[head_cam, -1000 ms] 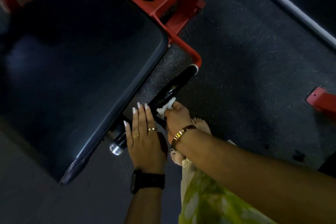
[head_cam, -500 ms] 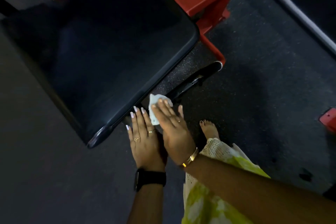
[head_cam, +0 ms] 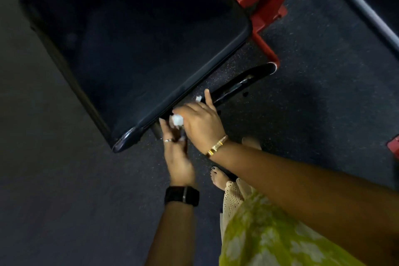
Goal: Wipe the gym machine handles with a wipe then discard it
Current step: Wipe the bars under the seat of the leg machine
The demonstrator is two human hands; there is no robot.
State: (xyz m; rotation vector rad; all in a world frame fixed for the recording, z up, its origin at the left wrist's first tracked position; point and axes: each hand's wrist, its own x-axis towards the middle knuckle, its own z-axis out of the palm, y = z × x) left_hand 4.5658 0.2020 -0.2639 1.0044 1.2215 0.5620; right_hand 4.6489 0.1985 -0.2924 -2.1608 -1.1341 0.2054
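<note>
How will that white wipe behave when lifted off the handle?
Probably floppy: the wipe is crumpled into a wad under the right hand. Likely very light, since the hand dwarfs it. Unlikely to roll; a loose corner sticks out by the handle.

Right hand: holds the white wipe
Left hand: just below the right hand
Handle: black, past the right thumb

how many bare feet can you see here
2. One bare foot with dark-painted toenails lies beside the cream lace hem, below the right forearm; the other shows just beyond the gold bracelet, mostly hidden by that arm.
</note>
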